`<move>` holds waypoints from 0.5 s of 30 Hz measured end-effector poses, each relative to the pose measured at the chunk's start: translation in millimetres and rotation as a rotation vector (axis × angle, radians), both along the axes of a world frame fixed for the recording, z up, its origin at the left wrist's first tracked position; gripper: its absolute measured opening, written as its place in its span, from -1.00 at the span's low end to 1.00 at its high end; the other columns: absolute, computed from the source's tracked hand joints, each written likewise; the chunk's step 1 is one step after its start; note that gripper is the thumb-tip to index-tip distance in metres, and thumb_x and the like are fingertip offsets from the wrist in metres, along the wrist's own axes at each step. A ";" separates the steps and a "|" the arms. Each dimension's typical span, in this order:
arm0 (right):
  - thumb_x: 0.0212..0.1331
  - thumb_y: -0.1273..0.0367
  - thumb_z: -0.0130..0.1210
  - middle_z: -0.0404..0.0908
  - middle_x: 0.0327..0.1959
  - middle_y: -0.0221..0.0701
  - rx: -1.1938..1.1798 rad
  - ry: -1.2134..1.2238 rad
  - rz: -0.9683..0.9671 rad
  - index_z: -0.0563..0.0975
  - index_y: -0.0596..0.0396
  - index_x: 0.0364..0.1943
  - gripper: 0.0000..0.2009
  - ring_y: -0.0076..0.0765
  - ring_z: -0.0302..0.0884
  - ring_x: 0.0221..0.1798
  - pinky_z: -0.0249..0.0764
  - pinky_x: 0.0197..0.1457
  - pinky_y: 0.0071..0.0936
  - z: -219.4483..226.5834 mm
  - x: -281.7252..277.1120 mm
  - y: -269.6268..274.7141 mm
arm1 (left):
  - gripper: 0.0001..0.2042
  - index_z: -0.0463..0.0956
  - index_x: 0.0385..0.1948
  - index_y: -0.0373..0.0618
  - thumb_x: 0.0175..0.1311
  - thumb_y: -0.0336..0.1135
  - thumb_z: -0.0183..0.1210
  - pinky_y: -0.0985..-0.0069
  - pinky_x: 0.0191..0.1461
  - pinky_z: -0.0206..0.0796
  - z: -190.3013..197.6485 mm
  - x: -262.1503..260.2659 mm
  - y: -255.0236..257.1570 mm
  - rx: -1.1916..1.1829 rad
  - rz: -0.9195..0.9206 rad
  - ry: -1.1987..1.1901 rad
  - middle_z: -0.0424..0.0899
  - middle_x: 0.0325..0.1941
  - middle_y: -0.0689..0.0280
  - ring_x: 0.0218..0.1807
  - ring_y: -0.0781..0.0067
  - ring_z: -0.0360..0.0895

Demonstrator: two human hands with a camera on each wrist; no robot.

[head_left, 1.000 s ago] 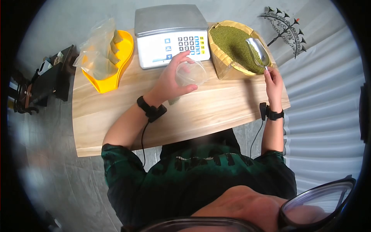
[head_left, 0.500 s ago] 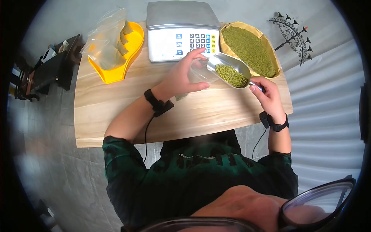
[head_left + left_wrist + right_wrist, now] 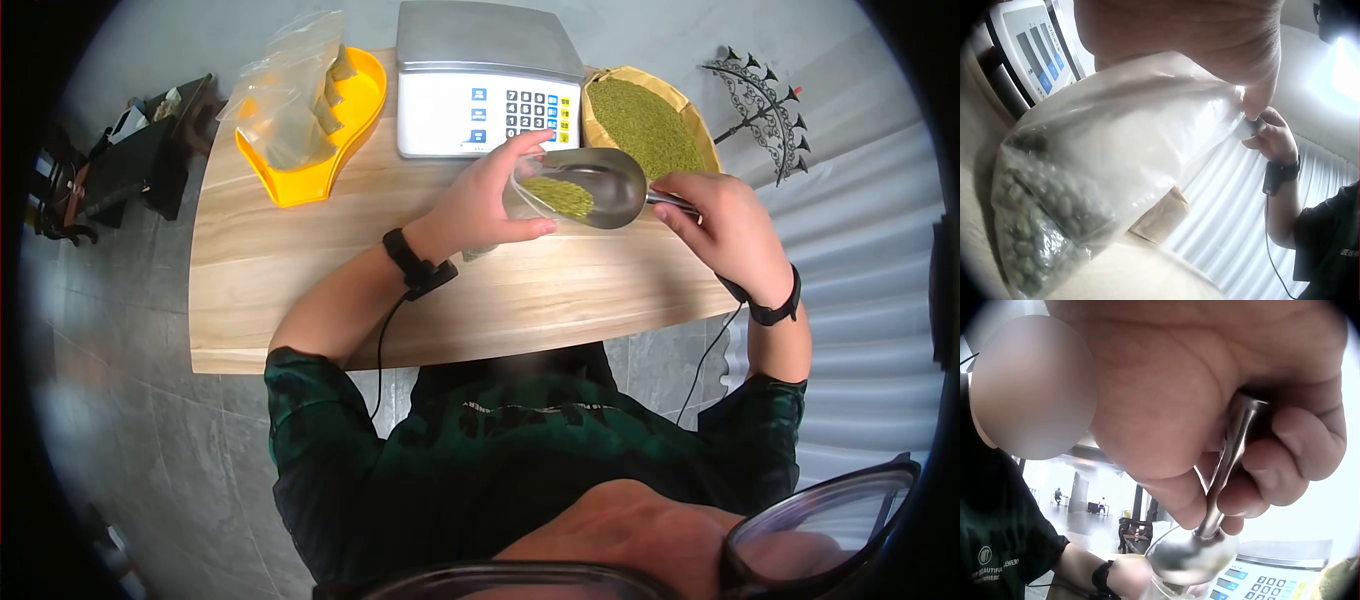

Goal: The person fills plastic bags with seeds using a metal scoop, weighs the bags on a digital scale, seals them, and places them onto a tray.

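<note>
The left hand point(image 3: 490, 205) holds a clear plastic bag point(image 3: 1129, 125) by its mouth, thumb and fingers curled round it; green beans point(image 3: 1029, 250) lie in its bottom in the left wrist view. Gripped by its handle in the right hand point(image 3: 730, 225), a metal scoop point(image 3: 615, 190) tilts with its lip at the bag's mouth. Green beans point(image 3: 560, 197) show at the scoop's front and the bag opening. In the right wrist view the fingers curl round the handle point(image 3: 1232, 462), with the scoop's bowl point(image 3: 1191, 559) below them.
A white scale point(image 3: 435, 110) with a grey platform stands behind the hands. To its right is a paper sack of green beans point(image 3: 640, 125). A yellow tray point(image 3: 305, 185) at the left holds several clear bags point(image 3: 285, 110). The wooden table's point(image 3: 300, 300) front edge is near the person.
The right hand has brought the scoop from the sack to the bag's mouth and tipped it leftward. The beans in it have shifted toward the bag. The left hand still holds the bag.
</note>
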State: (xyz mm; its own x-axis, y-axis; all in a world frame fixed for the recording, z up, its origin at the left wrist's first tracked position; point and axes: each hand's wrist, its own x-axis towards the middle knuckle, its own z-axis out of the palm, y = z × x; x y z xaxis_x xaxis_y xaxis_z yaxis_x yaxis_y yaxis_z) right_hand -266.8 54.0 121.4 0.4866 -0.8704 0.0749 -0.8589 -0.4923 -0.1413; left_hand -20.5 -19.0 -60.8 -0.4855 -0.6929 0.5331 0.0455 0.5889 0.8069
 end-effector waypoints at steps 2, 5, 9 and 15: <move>0.19 0.33 0.17 0.63 -0.42 -0.17 -0.010 0.041 0.008 0.60 0.13 -0.24 -0.83 0.02 0.60 -0.35 0.48 -0.31 -0.20 2.7 3.1 -1.0 | -0.12 0.16 0.37 -0.05 -0.07 -0.19 0.45 0.27 0.32 0.22 -2.5 -0.3 -0.6 -0.014 0.011 0.024 0.45 0.20 0.04 0.20 0.18 0.41; 0.18 0.34 0.16 0.63 -0.41 -0.17 -0.011 0.050 0.003 0.59 0.15 -0.25 -0.83 0.03 0.59 -0.34 0.47 -0.31 -0.20 4.1 6.5 0.0 | -0.13 0.17 0.37 -0.03 -0.07 -0.19 0.45 0.27 0.30 0.24 -3.0 -0.1 -2.0 -0.050 0.026 0.014 0.46 0.19 0.06 0.17 0.19 0.43; 0.20 0.37 0.16 0.62 -0.40 -0.16 0.012 -0.002 -0.030 0.58 0.19 -0.24 -0.84 -0.01 0.58 -0.36 0.46 -0.30 -0.27 -3.8 -5.3 7.1 | -0.11 0.14 0.37 -0.07 -0.08 -0.26 0.45 0.30 0.31 0.21 -2.5 0.2 -2.0 -0.034 0.002 0.006 0.46 0.19 0.14 0.10 0.28 0.45; 0.28 0.39 0.16 0.60 -0.40 -0.23 0.002 -0.403 -0.380 0.55 0.29 -0.13 -0.78 -0.38 0.49 -0.38 0.42 -0.27 -0.49 -40.2 -105.9 13.1 | -0.09 0.11 0.39 -0.11 -0.10 -0.37 0.44 0.32 0.33 0.18 -2.0 -0.1 -0.4 0.007 -0.017 0.009 0.47 0.15 0.18 0.06 0.37 0.45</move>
State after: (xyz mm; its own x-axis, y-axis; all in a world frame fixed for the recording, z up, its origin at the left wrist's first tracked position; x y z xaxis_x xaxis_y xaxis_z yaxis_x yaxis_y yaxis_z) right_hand -372.7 67.1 81.2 0.0711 -0.9795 0.1887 -0.8541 -0.1575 -0.4957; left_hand -20.7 -19.4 -62.8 -0.4925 -0.6883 0.5325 0.0623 0.5825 0.8105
